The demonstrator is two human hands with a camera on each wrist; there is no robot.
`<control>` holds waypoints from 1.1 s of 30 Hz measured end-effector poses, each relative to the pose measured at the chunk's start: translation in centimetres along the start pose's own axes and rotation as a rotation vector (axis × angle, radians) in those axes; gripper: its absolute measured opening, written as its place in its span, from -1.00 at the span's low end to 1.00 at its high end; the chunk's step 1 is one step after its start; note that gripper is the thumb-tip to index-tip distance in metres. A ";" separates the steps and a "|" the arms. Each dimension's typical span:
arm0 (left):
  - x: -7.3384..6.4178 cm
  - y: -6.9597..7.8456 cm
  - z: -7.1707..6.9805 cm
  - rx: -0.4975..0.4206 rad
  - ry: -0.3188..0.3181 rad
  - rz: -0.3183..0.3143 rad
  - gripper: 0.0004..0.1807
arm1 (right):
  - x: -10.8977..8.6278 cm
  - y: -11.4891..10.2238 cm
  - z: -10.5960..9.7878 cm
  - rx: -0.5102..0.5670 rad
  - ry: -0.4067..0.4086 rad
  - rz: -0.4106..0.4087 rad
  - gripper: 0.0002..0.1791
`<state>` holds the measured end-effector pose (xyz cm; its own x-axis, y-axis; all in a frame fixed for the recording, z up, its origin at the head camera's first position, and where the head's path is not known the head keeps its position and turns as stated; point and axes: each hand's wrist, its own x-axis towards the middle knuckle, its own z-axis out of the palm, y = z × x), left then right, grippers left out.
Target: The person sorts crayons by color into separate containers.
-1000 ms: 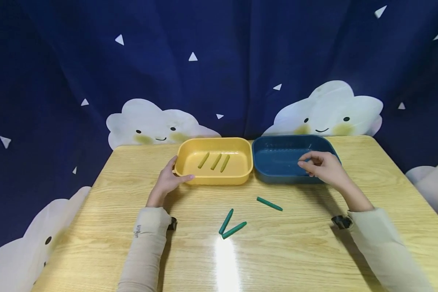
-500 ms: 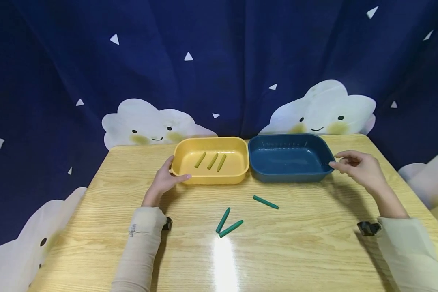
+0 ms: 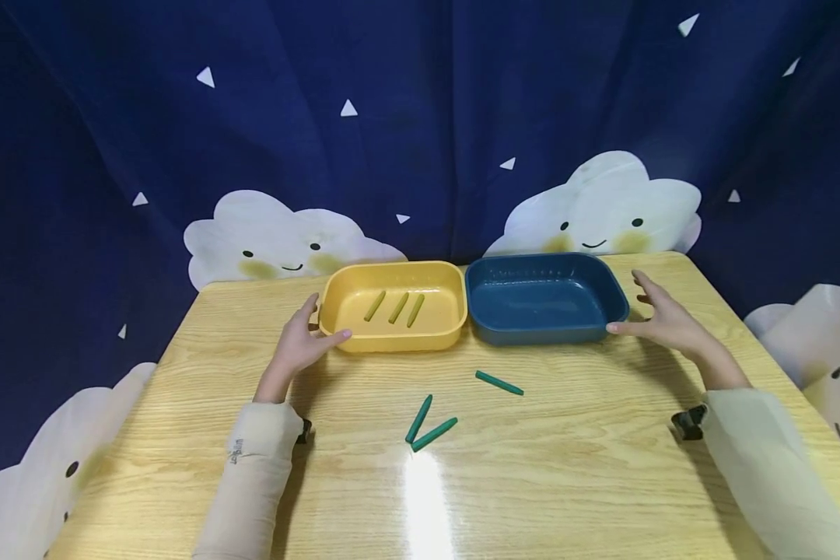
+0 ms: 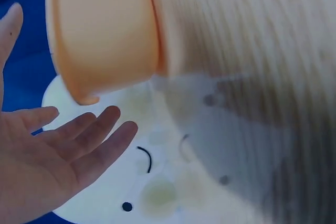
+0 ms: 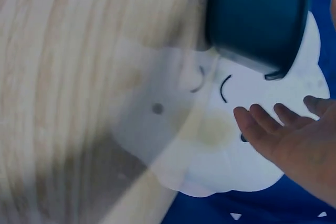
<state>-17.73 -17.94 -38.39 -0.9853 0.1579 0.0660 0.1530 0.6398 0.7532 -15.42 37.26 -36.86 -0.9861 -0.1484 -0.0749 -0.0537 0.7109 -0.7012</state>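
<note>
My left hand (image 3: 299, 340) is spread at the left end of the yellow basket (image 3: 393, 343), thumb by its front rim. In the left wrist view its fingers (image 4: 100, 142) are straight, with a small gap to the basket. At the right end of the blue basket (image 3: 542, 336), my right hand (image 3: 672, 320) has its fingers spread, thumb near the front corner. The right wrist view shows those fingers (image 5: 260, 127) apart from the basket wall. Three yellow-green crayons (image 3: 397, 308) lie side by side inside the yellow basket.
Three green crayons lie on the wooden table (image 3: 567, 482): one crayon (image 3: 499, 383) in front of the blue basket, a pair (image 3: 434, 434) nearer me. The baskets stand side by side at the back edge, before a dark blue cloud-print curtain (image 3: 420, 117).
My right hand has moved from over the blue basket to its right side, and its fingers have spread. My left hand has eased slightly off the yellow basket's rim.
</note>
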 end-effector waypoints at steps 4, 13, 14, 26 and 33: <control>-1.4 0.3 -0.5 -0.015 0.029 0.028 -0.05 | 0.6 0.6 0.3 0.021 -0.062 0.013 0.23; -5.5 3.4 -1.2 -0.044 0.067 0.201 -0.22 | 0.9 1.3 0.4 0.085 -0.105 0.039 0.14; -5.9 3.7 -1.2 -0.044 0.065 0.216 -0.23 | 0.8 1.5 0.4 0.089 -0.107 0.042 0.14; -8.1 4.8 0.9 -0.019 -0.079 0.330 -0.30 | 1.0 1.7 0.9 0.099 -0.132 0.023 0.08; -7.6 5.0 2.9 0.032 -0.265 0.332 -0.43 | 1.7 1.5 1.2 0.163 -0.167 0.015 0.07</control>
<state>-9.25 -13.77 -37.03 -0.8289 0.5447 0.1274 0.4649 0.5441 0.6985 -16.98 37.27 -38.84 -0.9460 -0.2601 -0.1933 0.0003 0.5956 -0.8032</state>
